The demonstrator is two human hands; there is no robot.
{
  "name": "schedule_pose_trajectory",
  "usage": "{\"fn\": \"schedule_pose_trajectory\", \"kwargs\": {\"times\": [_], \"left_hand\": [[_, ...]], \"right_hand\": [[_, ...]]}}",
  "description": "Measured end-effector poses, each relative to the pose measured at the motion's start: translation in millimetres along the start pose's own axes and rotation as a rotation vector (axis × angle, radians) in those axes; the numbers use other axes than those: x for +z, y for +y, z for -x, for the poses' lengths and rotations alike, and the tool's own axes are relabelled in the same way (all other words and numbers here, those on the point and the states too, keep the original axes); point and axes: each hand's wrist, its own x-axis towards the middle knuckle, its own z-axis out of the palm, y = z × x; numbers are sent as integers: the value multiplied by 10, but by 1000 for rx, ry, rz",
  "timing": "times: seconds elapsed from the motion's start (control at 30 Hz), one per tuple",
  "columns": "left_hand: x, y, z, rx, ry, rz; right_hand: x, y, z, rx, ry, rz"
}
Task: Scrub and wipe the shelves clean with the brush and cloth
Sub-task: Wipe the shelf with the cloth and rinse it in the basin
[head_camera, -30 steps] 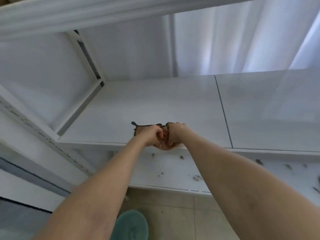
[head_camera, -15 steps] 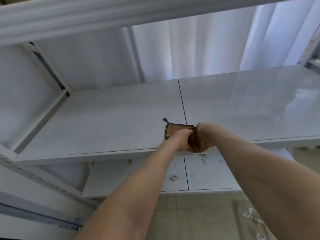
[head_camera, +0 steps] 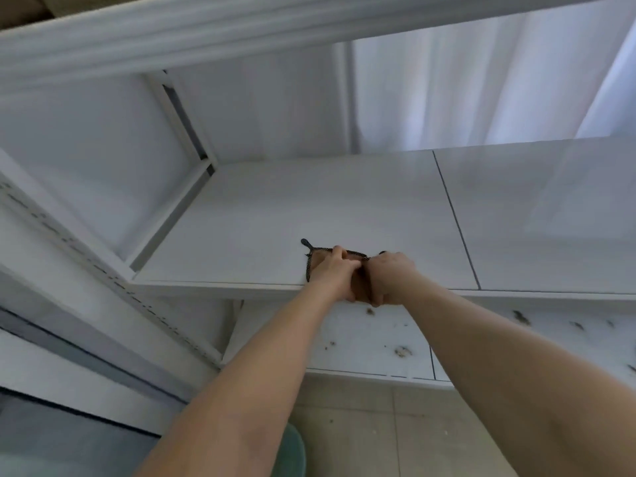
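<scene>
Gripping cloth, 2 hands (on shelf)

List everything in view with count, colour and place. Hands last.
brown cloth with dark patterned edging: one, brown, at the upper shelf's front edge
upper white shelf board: one, white, in front of the curtain
lower white shelf board: one, white, beneath the upper one
dirt specks: several, brown, scattered on the lower board
pleated white curtain: one, white, behind the shelves
tiled floor: one, beige, below the shelves
round green object: one, green, bottom edge, mostly hidden
left hand: one, grips the cloth
right hand: one, grips the cloth beside the left
</scene>
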Motion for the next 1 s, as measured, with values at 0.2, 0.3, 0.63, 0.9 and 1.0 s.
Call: {"fn": "schedule_pose_trajectory", "kwargs": {"times": [0.2, 0.3, 0.63, 0.9, 1.0], "left_hand": [[-121, -1098, 298, -94, -4, 80], [-180, -1676, 460, -166, 15, 54], [-425, -3197, 818, -400, 90, 16], [-502, -3182, 806, -357, -7, -125], [-437, -2828, 748, -277, -12, -162]], "right_hand": [[-107, -987, -447, -127, 69, 11], [-169, -1544, -656, -190, 119, 21], [-403, -3079, -1185, -280, 186, -148], [-387, -3166, -1183, -246, 170, -304], [-347, -2864, -1076, -186, 140, -328]]}}
